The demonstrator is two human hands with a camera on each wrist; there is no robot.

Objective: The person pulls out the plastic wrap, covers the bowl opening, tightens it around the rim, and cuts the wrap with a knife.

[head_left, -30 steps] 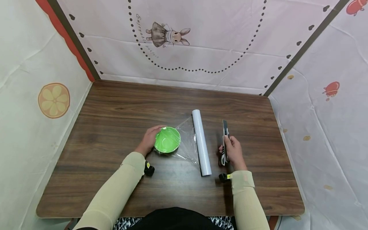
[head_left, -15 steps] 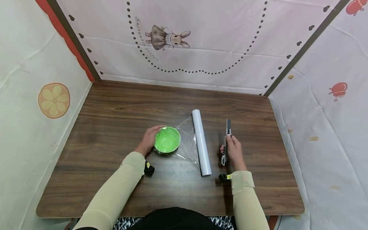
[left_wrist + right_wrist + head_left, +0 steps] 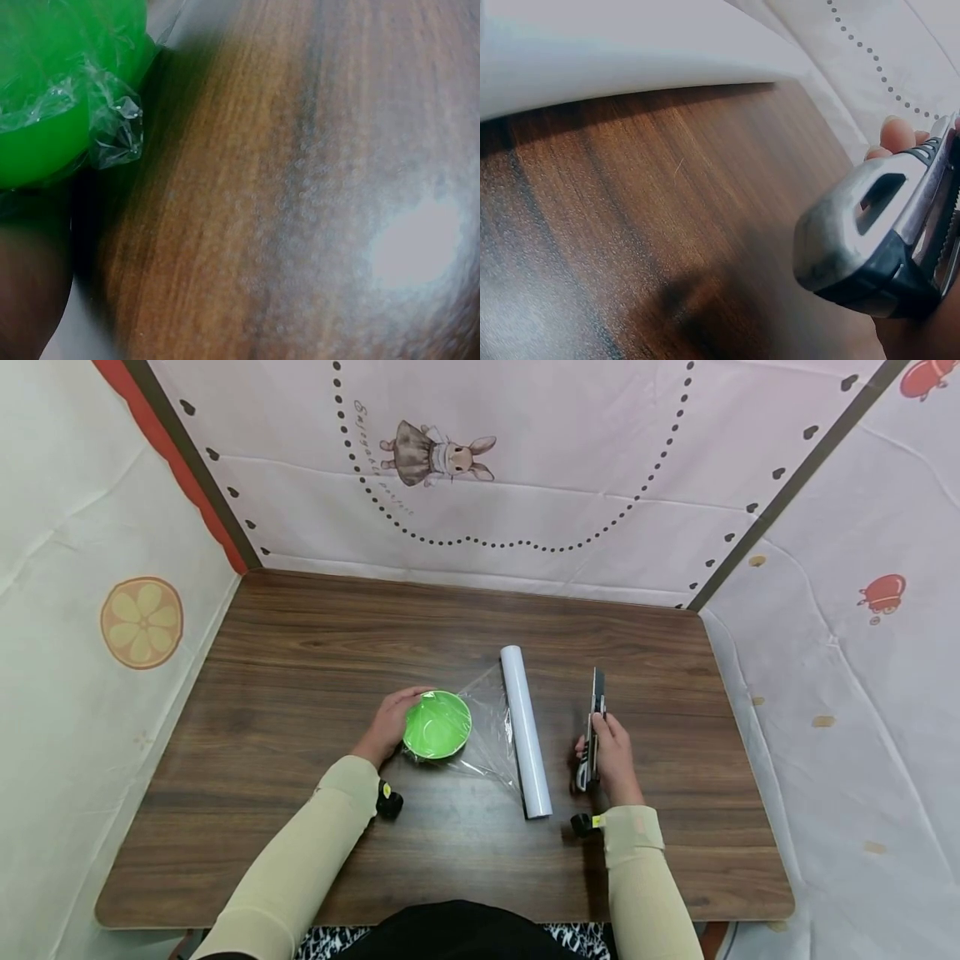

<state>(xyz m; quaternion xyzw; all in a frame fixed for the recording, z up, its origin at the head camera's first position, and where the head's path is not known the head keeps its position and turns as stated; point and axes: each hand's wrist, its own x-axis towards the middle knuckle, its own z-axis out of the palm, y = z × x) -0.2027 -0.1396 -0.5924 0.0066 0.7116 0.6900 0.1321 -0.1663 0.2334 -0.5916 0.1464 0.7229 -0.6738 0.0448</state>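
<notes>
In the head view my left hand holds the left side of a green bowl, fingers along its far rim. Clear plastic wrap covers the bowl; crumpled wrap hangs over its side in the left wrist view. From the bowl a sheet of cling film stretches right to a white roll lying lengthwise on the table. Right of the roll, my right hand grips a utility knife, its blade pointing away from me. The knife's grey and black butt end shows large in the right wrist view.
Everything lies on a dark wood-grain table. Printed white cloth walls rise along its back and both sides. Each wrist carries a small black camera, such as the left one.
The knife's tip has swung slightly to the right, and the right thumb has shifted with it. My left hand, the bowl and the roll have stayed put.
</notes>
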